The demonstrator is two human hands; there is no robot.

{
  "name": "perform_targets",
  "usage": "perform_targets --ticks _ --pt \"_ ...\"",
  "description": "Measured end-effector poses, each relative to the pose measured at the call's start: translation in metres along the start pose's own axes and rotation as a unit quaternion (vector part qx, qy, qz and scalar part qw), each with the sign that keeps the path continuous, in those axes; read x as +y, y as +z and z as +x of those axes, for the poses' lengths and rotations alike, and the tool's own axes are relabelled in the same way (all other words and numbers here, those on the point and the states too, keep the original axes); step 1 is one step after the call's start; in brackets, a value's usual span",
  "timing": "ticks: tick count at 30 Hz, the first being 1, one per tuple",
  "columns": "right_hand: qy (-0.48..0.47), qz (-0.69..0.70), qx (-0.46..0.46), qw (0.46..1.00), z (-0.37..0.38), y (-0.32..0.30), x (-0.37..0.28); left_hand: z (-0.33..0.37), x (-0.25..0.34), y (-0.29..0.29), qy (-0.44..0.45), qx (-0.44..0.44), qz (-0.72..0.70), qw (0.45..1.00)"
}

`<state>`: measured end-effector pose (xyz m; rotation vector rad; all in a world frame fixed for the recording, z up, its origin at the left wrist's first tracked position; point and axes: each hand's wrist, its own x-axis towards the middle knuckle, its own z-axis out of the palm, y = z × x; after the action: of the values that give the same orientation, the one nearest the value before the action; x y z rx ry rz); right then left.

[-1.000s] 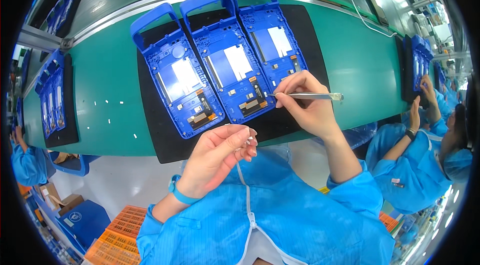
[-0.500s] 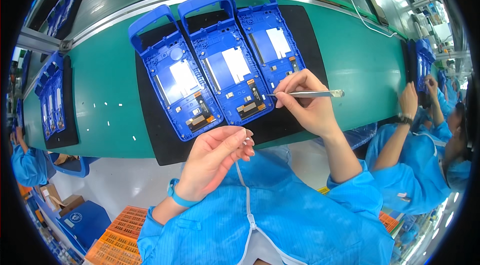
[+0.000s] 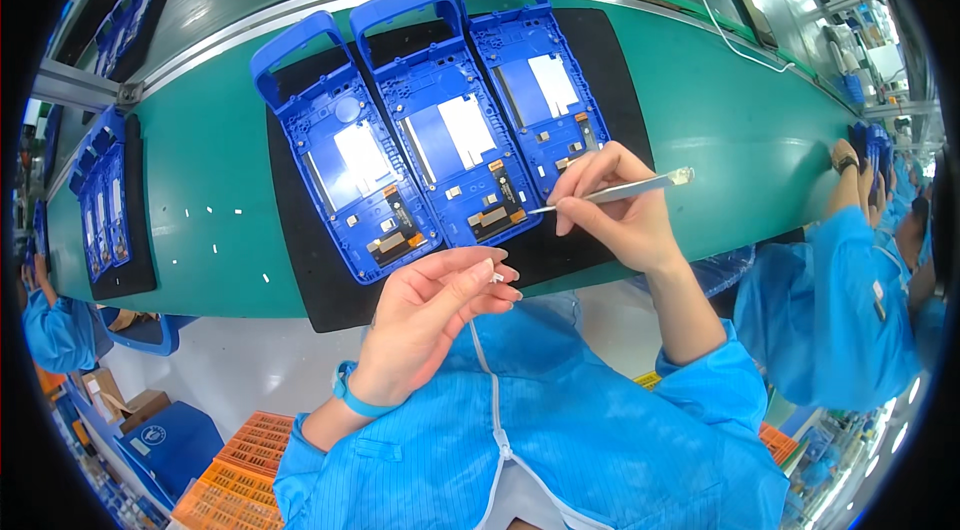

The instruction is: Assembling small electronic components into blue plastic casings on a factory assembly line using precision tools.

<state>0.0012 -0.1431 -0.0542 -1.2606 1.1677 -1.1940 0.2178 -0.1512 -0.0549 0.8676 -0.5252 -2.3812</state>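
From where I stand in the room, no word or number is legible. Markings are located as follows.

1. Blue box, below the tabletop's near edge, toward its left end: one round, pale emblem; detail too small to resolve.
2. Middle blue housing, lying on the black mat: fine pale print on the black strip, at the end facing the mat's near edge; unreadable.
3. Co-worker's blue garment, at the tabletop's near edge, right-hand end: one small, pale tag; any lettering cannot be distinguished.
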Motion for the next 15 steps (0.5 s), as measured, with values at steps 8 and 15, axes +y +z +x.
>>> perform_targets --ticks 8,15 --pt "-0.013 -0.129 0.002 0.992 0.0036 0.0065 -0.0016 0.0029 0.0005 0.0075 0.005 -0.011 0.024 1.0" --pt "-0.008 -0.118 -0.013 0.993 0.0043 0.0016 0.0004 0.0031 0.0014 0.0057 0.009 -0.007 0.026 1.0"
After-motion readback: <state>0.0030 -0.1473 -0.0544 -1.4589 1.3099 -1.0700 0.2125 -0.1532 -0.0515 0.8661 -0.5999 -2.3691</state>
